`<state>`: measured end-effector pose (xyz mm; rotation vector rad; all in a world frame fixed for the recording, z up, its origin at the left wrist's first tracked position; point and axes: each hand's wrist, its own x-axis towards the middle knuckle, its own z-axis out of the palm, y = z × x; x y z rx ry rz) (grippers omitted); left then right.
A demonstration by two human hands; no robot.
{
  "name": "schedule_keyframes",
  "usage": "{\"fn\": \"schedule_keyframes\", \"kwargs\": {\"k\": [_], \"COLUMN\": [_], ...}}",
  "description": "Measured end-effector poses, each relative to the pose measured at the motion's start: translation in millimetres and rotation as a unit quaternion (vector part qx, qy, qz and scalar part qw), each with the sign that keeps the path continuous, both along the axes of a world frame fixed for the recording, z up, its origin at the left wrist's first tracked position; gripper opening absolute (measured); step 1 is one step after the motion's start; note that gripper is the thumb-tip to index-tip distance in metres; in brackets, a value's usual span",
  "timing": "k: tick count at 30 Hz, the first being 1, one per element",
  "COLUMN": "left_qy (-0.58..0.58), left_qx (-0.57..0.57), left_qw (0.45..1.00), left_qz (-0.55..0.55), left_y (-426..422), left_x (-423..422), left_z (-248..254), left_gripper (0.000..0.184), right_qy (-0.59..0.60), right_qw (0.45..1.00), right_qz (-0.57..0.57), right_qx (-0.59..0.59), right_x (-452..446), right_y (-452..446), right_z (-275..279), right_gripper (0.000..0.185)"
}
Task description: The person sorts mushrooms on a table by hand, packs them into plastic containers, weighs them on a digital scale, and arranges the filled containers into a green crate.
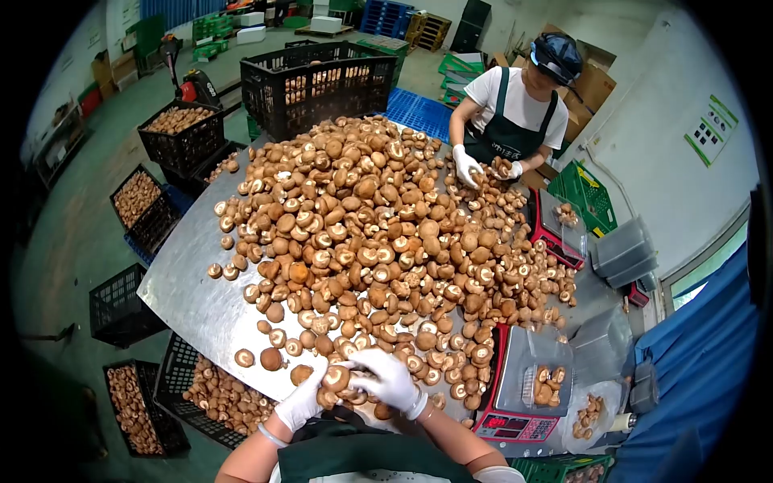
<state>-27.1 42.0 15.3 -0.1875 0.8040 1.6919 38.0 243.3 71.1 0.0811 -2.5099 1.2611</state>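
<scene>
Left grip (304, 402) and right grip (392, 380) hold mushrooms (336, 378) beside a large heap (362, 217).

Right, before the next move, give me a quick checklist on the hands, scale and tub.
1. Left hand holding mushrooms: ok.
2. Right hand gripping: cannot tell; it is at the same mushrooms.
3. Both hands gloved: ok.
4. Tub on the near scale: ok, some mushrooms inside.
5. Display reading: cannot tell, too small.
6. Co-worker's hands clear of these: ok, across the pile.
</scene>
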Motion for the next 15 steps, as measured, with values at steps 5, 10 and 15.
{"fn": "schedule_keyframes", "kwargs": {"k": [5, 10, 15], "left_qy": [-0.007, 0.001, 0.003], "left_qx": [-0.013, -0.019, -0.028], "left_qw": [0.996, 0.994, 0.996], "left_qz": [0.083, 0.108, 0.09], "left_y": [-10.3, -12.8, -15.8], "left_x": [-3.2, -1.7, 1.8], "left_z": [4.5, 12.0, 13.9], "left_gripper": [0.05, 0.05, 0.047], "right_qy": [-0.076, -0.109, -0.171], "right_qw": [0.967, 0.941, 0.954], "right_qz": [-0.115, -0.126, -0.195], "right_qx": [0.214, 0.294, -0.151], "right_x": [-54.1, -76.1, -70.3], "right_y": [53.5, 69.4, 84.6], "right_z": [-49.8, -92.7, -92.1], "right_gripper": [0.024, 0.026, 0.022]}}
